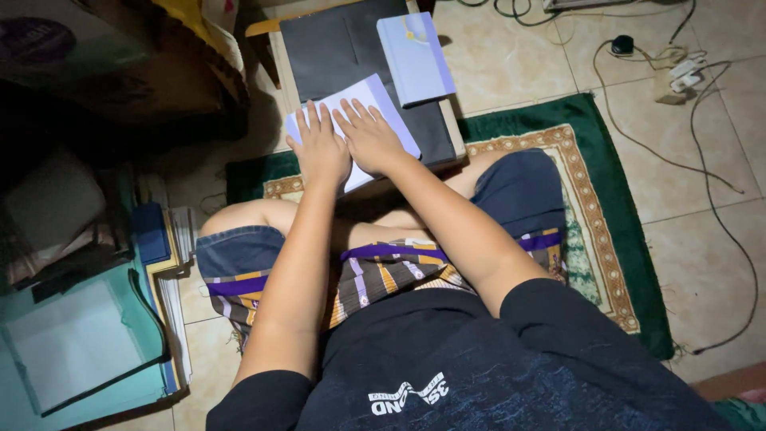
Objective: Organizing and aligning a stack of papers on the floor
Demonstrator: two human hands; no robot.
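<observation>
I sit cross-legged on the floor at a low wooden table (281, 64). Both my hands press flat on a pale lavender and white sheet of paper (383, 100) that lies on a dark mat (335, 48) covering the table. My left hand (319, 148) rests on the sheet's left part, fingers spread and pointing away from me. My right hand (369, 136) lies beside it on the middle of the sheet, fingers together. A closed lavender notebook (415, 57) lies further back on the mat, apart from both hands.
A green and gold rug (614, 239) lies under me on the tiled floor. Stacks of books and folders (163, 263) stand at my left. Cables and a power strip (686, 76) trail across the tiles at the right.
</observation>
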